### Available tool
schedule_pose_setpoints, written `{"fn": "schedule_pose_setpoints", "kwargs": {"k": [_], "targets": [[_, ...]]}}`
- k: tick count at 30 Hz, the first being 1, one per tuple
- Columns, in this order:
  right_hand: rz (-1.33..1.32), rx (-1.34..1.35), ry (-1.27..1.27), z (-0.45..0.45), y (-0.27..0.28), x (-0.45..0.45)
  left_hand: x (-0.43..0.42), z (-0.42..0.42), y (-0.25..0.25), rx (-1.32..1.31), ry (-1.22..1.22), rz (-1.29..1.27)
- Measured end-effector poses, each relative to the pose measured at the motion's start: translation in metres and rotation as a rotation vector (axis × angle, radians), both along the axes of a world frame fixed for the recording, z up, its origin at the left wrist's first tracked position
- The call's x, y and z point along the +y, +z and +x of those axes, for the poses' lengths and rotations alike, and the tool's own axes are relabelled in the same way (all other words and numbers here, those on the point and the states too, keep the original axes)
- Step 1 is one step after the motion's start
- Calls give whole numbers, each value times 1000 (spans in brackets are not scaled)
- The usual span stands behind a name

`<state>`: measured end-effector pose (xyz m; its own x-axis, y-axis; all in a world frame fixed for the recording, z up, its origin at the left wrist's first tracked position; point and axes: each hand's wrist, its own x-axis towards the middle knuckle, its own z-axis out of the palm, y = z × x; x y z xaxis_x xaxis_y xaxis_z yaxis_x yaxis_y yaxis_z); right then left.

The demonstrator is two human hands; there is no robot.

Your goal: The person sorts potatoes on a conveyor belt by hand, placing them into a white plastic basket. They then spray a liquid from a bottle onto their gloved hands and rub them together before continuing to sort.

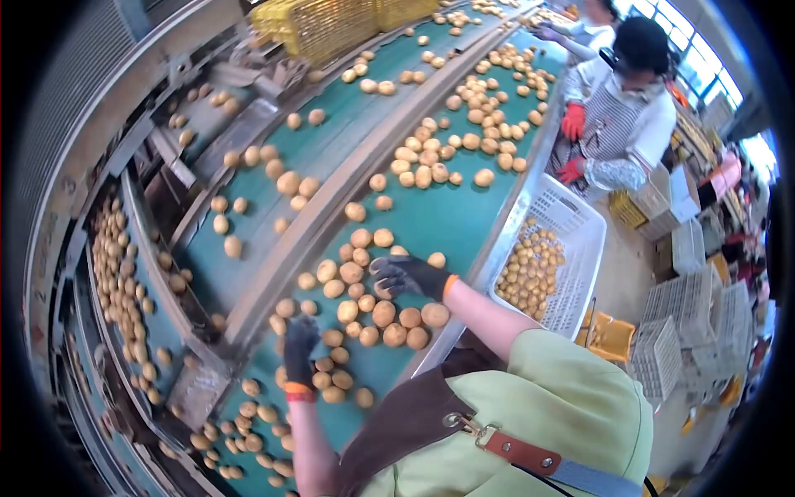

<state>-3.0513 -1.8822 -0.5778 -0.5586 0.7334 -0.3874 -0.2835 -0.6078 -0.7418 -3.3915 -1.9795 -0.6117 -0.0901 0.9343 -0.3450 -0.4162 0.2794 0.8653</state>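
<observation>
Green belt (pixel 443 224) spans the middle, a long divider (pixel 331 207) walling its far side, a white crate (pixel 586 248) beside its near edge. Gloved right hand (pixel 410 277) and left hand (pixel 301 348) lie among the belt's potatoes (pixel 383 314); whether their fingers grip any, I cannot tell.

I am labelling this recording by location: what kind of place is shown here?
Probably a potato-sorting or packing hall: round tan potatoes lie on a long green conveyor belt, and a white perforated plastic crate holds more.
</observation>
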Motion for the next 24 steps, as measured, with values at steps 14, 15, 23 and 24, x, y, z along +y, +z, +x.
{"fn": "schedule_pose_setpoints", "kwargs": {"k": [14, 15, 23, 24], "targets": [[-71, -132, -787, 167, -6, -70, -99, 39, 19, 1619, -397, 587], [-70, -123, -802, 165, 2, -73, -105, 33, 15, 1623, -406, 602], [-104, 25, -1038, 204, 35, -64, -105, 20, 31, 1326, -304, 271], [63, -237, -1084, 216, 38, -62, -105, 26, 36, 1316, -289, 280]]}}
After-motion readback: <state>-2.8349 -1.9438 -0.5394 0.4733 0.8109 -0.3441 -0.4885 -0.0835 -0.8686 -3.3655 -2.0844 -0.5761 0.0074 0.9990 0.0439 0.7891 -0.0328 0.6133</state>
